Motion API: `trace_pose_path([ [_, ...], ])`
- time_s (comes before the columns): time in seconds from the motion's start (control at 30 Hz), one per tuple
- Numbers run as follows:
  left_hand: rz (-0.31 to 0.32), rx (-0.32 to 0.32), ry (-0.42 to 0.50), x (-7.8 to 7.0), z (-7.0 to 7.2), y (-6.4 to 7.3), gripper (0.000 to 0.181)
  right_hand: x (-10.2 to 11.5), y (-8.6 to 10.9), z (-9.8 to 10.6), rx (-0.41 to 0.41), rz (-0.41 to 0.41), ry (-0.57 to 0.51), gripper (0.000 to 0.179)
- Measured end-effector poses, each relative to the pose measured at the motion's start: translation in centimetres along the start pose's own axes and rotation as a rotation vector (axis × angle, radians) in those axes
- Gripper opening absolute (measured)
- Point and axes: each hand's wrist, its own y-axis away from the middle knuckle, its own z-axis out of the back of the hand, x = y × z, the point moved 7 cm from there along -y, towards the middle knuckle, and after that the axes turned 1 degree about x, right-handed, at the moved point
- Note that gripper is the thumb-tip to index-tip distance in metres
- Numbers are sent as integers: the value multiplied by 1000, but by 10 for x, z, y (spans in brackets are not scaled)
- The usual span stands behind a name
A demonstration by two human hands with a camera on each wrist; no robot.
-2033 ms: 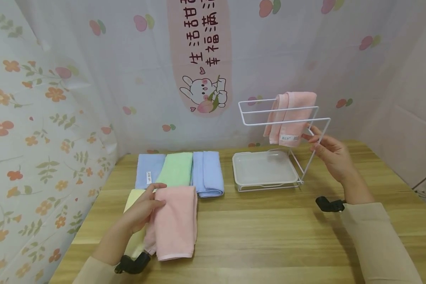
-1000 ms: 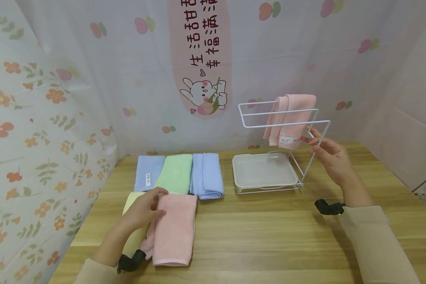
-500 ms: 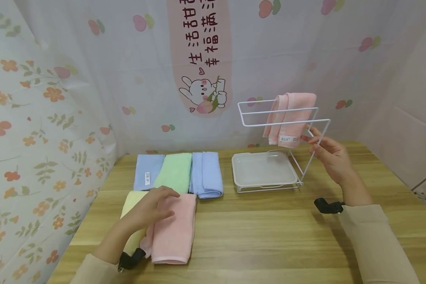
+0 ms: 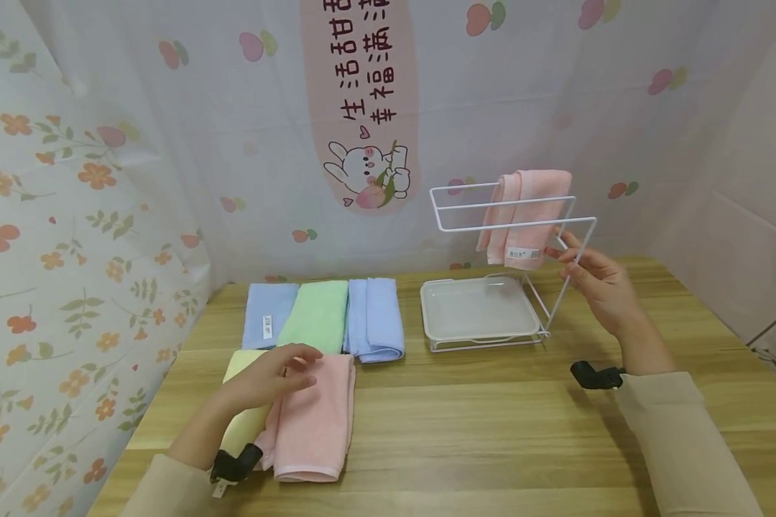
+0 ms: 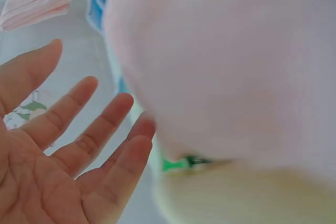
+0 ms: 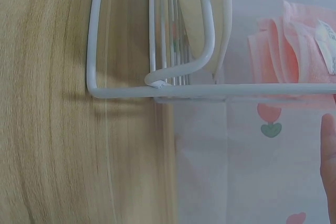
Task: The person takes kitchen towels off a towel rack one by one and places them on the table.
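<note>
A folded pink towel lies on the wooden table, partly over a yellow towel. Above its upper left corner is my left hand, fingers spread and loosely bent. The left wrist view shows that palm holding nothing, fingertips by the pink cloth. On the right, my right hand grips the side post of a white wire rack, thumb in front. A second pink towel with a white label hangs over the rack's back bar, and overlaps those fingertips in the head view.
A blue towel, a green towel and another blue towel lie in a row behind the pink one. A shallow white tray sits in the rack's base. A printed curtain stands behind the table.
My left hand has let go of the pink towel's edge, and its fingers have spread above it. That towel has settled slightly lower and to the left. My right hand keeps its grip.
</note>
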Motion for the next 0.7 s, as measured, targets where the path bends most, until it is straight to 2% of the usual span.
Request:
trace_pose_path([
  [0.13,-22,13,42,-12,9,-9,36,0,0,0,-12,-11,11,26],
  [0.23,-67,-7,44,-26,19,-20,36,0,0,0,-21,-14,13,27],
  [0.4,-150,-88,44,-59,40,-44,35,0,1,-1,-25,2,-1,27],
  [0.5,-168,-128,56,-78,51,-58,36,2,0,-2,-5,27,-15,30],
  [0.7,-218,-206,144,-114,71,-87,35,2,0,-3,24,54,-40,33],
])
